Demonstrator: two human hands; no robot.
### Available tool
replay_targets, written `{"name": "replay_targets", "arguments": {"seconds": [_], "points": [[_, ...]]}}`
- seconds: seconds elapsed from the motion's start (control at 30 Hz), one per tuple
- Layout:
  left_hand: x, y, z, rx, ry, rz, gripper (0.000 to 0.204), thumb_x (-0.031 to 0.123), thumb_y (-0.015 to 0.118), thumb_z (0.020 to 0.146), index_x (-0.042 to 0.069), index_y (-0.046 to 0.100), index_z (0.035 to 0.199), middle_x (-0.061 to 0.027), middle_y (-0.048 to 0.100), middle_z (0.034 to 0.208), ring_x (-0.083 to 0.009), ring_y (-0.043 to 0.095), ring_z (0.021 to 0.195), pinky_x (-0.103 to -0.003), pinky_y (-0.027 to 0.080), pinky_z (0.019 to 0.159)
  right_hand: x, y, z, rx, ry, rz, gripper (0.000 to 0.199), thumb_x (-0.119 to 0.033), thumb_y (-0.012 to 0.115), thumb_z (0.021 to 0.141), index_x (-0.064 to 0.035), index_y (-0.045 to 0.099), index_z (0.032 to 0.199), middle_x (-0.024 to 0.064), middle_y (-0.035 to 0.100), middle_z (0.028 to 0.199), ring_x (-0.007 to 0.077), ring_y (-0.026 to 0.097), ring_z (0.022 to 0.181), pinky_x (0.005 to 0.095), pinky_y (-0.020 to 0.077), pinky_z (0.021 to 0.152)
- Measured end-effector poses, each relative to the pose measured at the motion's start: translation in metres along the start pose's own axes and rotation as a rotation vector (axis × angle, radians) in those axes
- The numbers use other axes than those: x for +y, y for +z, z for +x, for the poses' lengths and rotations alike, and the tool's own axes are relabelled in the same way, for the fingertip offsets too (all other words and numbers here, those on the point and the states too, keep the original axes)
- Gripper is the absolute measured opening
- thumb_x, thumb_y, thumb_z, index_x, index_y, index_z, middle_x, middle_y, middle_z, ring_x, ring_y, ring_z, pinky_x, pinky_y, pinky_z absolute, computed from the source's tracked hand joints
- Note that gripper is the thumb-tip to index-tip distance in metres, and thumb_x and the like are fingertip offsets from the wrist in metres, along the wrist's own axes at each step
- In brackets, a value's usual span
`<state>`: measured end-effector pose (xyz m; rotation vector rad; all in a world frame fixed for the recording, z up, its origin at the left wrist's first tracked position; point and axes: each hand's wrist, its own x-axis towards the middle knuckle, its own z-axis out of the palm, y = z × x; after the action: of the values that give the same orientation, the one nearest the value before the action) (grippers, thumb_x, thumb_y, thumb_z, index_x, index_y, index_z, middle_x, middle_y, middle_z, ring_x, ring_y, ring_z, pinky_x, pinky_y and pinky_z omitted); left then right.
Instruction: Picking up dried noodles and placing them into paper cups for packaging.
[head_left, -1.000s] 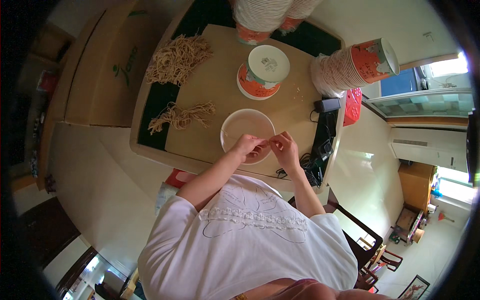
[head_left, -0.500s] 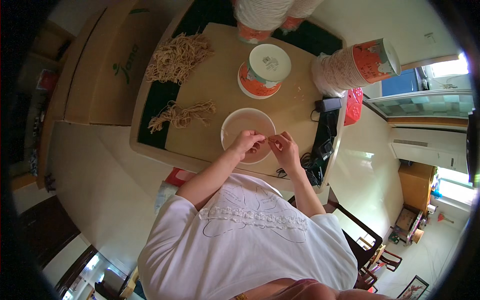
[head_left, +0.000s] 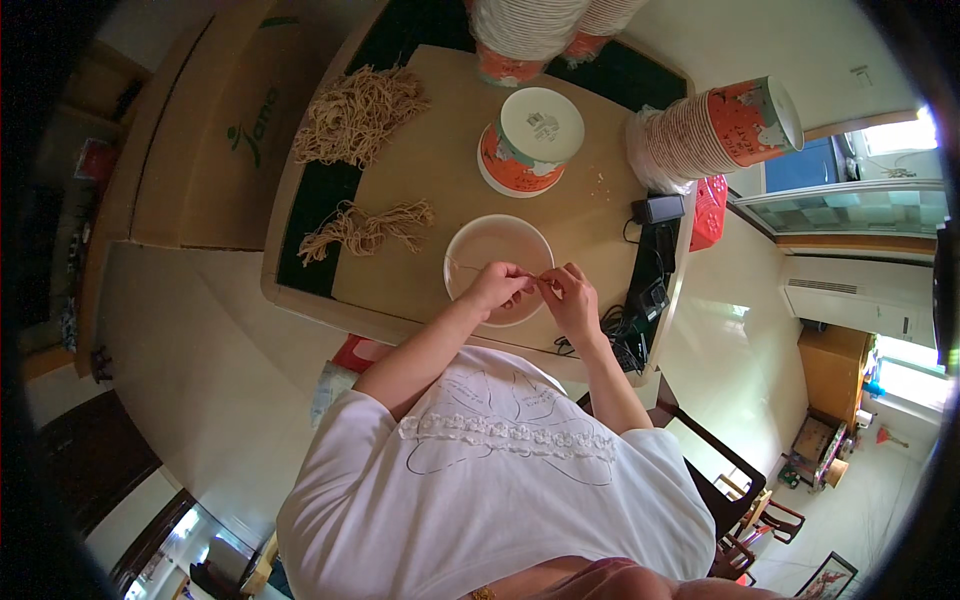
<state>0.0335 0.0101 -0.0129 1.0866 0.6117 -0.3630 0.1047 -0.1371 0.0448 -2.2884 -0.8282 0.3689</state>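
Round paper lid [head_left: 497, 262], pale and shallow-rimmed, lying flat on the near part of a tan cardboard-covered table [head_left: 420, 170]. Left hand [head_left: 496, 286] and right hand [head_left: 572, 297] meet over the lid's near edge, fingertips pinched narrow on a thin tan string [head_left: 470, 267] that runs left across the lid; the string is too fine to follow in full, and the near rim of the lid is hidden under the hands. Far of the lid, an orange paper bowl [head_left: 520, 150] with a white lid on top. Left, a small bundle of tan strings [head_left: 365, 228]; farther left, a larger loose heap of strings [head_left: 360, 115], fibrous and tangled. Right, a lying stack of orange paper bowls [head_left: 715, 130], ribbed along its side. Far edge, two more stacks [head_left: 535, 30], cut off by the frame. Black cables and a charger [head_left: 650, 260] at the table's right edge, details unclear.
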Motion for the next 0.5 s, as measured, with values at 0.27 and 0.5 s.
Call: {"name": "replay_targets", "arguments": {"seconds": [0.27,0.5], "points": [[0.005,0.001,-0.001,0.02,0.069,0.117,0.013,0.015,0.059,0.086,0.007,0.066,0.094,0.0024,0.064,0.076,-0.0039,0.053,0.058,-0.019,0.041,0.048,0.006,0.001,0.0,-0.03,-0.005,0.034,0.008,-0.01,0.063,0.075,-0.0083,0.065,0.083,0.011,0.057,0.081,0.0296,0.06,0.074,0.0375,0.0485,0.065],[0.007,0.005,-0.003,-0.036,0.095,0.143,0.015,0.014,0.06,0.085,0.007,0.067,0.096,0.0023,0.063,0.075,-0.0033,0.054,0.058,-0.018,0.041,0.047,0.001,-0.002,0.0,-0.015,-0.039,-0.031,0.007,-0.009,0.064,0.075,-0.0047,0.061,0.08,0.0104,0.057,0.079,0.0254,0.061,0.069,0.0335,0.0499,0.063]]}}
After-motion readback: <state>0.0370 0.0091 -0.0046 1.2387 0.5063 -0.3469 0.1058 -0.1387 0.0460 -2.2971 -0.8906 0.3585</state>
